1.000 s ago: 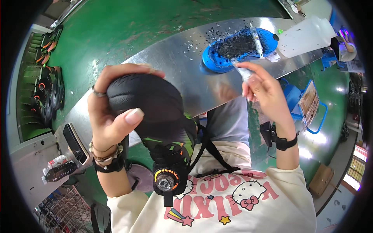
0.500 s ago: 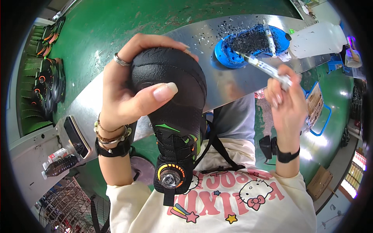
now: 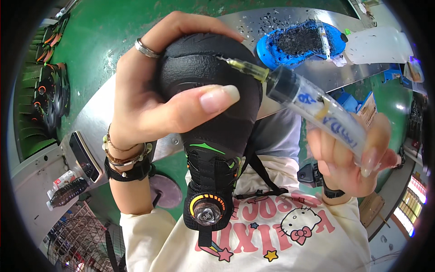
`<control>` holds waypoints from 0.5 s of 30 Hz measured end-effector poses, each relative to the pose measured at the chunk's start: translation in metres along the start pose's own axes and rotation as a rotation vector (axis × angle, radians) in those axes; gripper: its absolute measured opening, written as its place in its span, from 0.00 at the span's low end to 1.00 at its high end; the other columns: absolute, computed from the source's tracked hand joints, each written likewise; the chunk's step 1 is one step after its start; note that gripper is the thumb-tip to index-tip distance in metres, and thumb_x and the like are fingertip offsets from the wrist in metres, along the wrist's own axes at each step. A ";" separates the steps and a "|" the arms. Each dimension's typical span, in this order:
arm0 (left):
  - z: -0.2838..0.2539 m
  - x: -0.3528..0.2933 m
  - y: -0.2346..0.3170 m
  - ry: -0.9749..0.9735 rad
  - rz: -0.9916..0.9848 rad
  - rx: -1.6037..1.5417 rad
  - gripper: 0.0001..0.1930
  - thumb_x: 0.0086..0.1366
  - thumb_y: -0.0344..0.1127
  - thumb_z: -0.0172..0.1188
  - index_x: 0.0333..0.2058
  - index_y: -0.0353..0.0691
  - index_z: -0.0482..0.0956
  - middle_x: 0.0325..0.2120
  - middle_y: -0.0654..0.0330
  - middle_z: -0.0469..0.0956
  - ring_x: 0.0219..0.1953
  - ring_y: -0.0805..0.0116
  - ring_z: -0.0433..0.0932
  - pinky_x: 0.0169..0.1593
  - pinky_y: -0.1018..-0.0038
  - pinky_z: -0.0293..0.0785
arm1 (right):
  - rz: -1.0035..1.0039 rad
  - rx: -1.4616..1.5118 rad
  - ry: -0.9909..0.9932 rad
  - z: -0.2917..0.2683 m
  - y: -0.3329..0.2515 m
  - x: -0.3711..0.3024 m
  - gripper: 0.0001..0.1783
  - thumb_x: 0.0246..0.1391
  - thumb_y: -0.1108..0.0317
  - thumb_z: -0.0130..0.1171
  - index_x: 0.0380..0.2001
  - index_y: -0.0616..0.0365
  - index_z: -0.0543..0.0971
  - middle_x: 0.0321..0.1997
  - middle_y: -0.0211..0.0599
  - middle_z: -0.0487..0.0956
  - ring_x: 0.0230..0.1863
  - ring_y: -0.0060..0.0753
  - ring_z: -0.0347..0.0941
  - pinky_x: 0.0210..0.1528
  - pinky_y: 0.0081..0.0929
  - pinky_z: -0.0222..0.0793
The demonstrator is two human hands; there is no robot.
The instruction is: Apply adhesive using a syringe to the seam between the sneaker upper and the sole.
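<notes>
A black sneaker [image 3: 222, 129] with green accents and an orange-marked dial on its tongue is held toe away from me. My left hand [image 3: 140, 102] wraps around its toe, thumb across the top and fingers over the far side. In my right hand [image 3: 351, 156] is a clear tube [image 3: 324, 109] with a black collar and a yellow needle tip [image 3: 247, 68]. The needle's fine end is at the toe, near the line between upper and rubber sole; whether it touches, I cannot tell. The right fingers curl around the tube.
A blue tray [image 3: 272, 55] full of black scraps sits on the metal table [image 3: 312, 79], with a similar tube [image 3: 324, 41] across it. Beside it lies a translucent white bottle [image 3: 376, 46]. At left are a phone [image 3: 85, 156], a dark drink bottle [image 3: 68, 191] and other shoes [image 3: 53, 97].
My right hand has brought the clear tube from beside the blue tray toward me, its tip now at the toe. The sneaker has shifted slightly up and right with my left hand.
</notes>
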State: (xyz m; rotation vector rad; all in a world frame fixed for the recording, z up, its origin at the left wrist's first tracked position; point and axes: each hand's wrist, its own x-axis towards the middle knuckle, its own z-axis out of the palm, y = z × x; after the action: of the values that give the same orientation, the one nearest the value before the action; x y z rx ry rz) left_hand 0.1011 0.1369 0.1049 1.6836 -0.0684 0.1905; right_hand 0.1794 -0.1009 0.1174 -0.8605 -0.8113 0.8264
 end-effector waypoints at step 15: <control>-0.016 -0.001 -0.021 0.122 0.025 0.021 0.37 0.47 0.58 0.52 0.44 0.27 0.64 0.37 0.39 0.72 0.38 0.57 0.74 0.44 0.67 0.71 | 0.048 -0.098 0.030 -0.012 0.021 0.000 0.15 0.56 0.46 0.42 0.27 0.43 0.66 0.12 0.20 0.61 0.13 0.17 0.52 0.19 0.17 0.45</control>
State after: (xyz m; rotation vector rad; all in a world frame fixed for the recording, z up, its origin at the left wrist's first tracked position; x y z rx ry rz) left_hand 0.1019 0.1549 0.0863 1.6895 0.0042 0.3128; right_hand 0.1836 -0.0965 0.0946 -0.9802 -0.8127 0.8189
